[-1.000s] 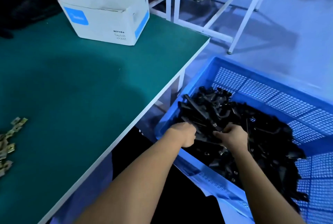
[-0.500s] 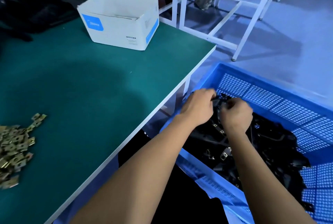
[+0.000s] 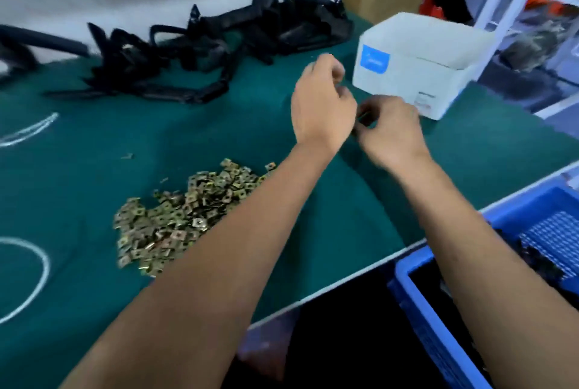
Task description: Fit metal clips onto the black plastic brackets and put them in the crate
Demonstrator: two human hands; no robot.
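**Visitor:** From your head camera, what are your hands doing over the mat?

**Me:** Both hover above the green table mat (image 3: 94, 144), close together in front of the white carton (image 3: 416, 66). My left hand (image 3: 322, 106) has its fingers curled, and so does my right hand (image 3: 388, 131), but the picture is smeared there. I cannot tell whether either one pinches anything or is simply balled up; there is a small dark smudge between them that I won't put a name to.

**Visitor:** Where is the work itself?

**Me:** The metal clips (image 3: 175, 216) lie in a loose brass-coloured heap just beside my left forearm, near enough to pick from without leaning. The black plastic brackets (image 3: 200, 53) are piled along the far edge of the mat, well apart from the clips. The blue crate (image 3: 438, 319) stands off the table's near right corner, below its edge, with dark parts showing inside against the mesh wall.

**Visitor:** Why that layout?

**Me:** My guess: clips left, crate right, so a fitted bracket drops straight down on the right side. Next I would judge a reach toward the far pile for a fresh bracket.
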